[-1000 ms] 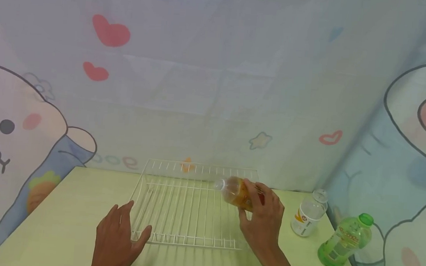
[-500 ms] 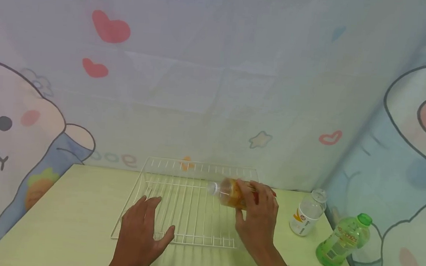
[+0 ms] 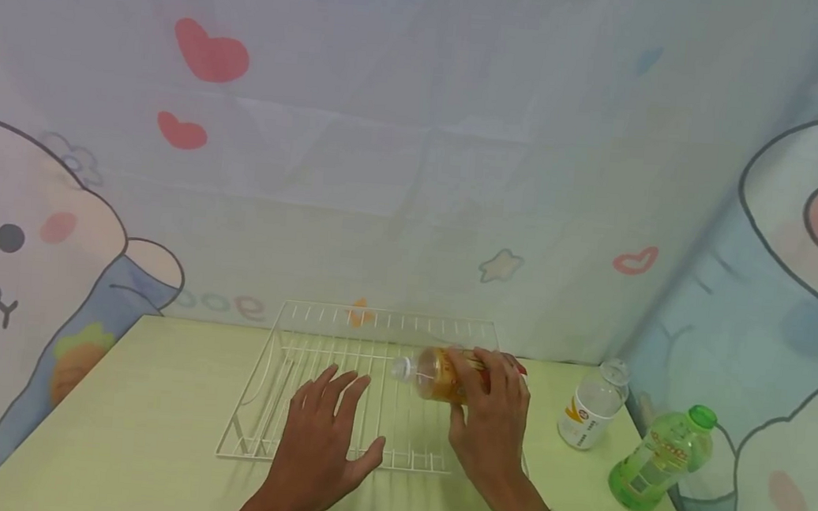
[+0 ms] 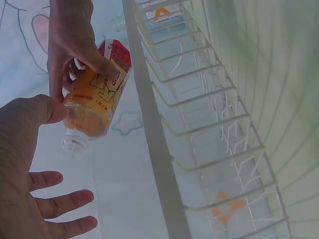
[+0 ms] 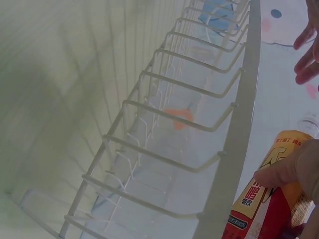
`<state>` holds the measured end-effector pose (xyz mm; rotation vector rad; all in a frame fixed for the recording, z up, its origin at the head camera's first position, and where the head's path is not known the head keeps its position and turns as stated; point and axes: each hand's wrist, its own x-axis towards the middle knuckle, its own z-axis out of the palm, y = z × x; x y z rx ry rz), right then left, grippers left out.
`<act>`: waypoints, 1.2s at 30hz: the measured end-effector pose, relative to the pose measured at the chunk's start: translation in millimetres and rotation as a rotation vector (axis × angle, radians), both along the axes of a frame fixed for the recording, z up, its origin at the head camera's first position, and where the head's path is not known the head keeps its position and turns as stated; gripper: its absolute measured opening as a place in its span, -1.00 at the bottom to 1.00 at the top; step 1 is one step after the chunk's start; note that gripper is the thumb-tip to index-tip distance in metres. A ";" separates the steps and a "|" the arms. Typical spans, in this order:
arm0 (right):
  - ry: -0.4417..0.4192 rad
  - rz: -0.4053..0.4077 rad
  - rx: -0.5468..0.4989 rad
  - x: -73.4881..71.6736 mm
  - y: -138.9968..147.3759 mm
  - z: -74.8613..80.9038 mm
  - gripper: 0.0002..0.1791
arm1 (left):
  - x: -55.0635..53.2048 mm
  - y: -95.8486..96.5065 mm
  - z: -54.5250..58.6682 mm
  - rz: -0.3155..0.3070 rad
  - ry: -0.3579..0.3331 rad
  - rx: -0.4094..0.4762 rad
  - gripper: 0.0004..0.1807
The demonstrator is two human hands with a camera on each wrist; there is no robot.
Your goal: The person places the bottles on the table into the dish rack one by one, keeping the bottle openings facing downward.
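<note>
At the white wire rack (image 4: 160, 149), the left hand (image 3: 318, 439) spreads its fingers; over the rack's right part, the right hand (image 3: 490, 439) grips an orange-labelled bottle (image 3: 435, 374), long axis roughly level, neck leftward, contents hard to make out. Rightward stand a green bottle (image 3: 656, 463) and a white-labelled bottle (image 3: 586, 414).

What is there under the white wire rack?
Under the rack, the pale tabletop shows between the wires. The left hand, right hand and held bottle cover parts of it, which cannot be seen.
</note>
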<state>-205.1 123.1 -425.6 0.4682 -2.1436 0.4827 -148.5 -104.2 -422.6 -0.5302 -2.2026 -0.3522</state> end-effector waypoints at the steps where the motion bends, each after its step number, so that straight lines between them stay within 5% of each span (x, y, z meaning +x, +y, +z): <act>1: -0.001 0.000 0.007 0.0 0.0 0.4 -0.01 | -0.7 1.3 1.1 -0.001 0.003 -0.003 -0.27; 14: -0.021 0.016 0.047 1.1 1.1 1.9 -0.12 | -7.5 16.2 15.8 -0.009 -0.010 0.019 -0.22; 36: -0.025 0.024 0.079 8.0 -3.1 8.5 -0.16 | -18.5 41.2 31.7 -0.006 -0.094 -0.108 -0.06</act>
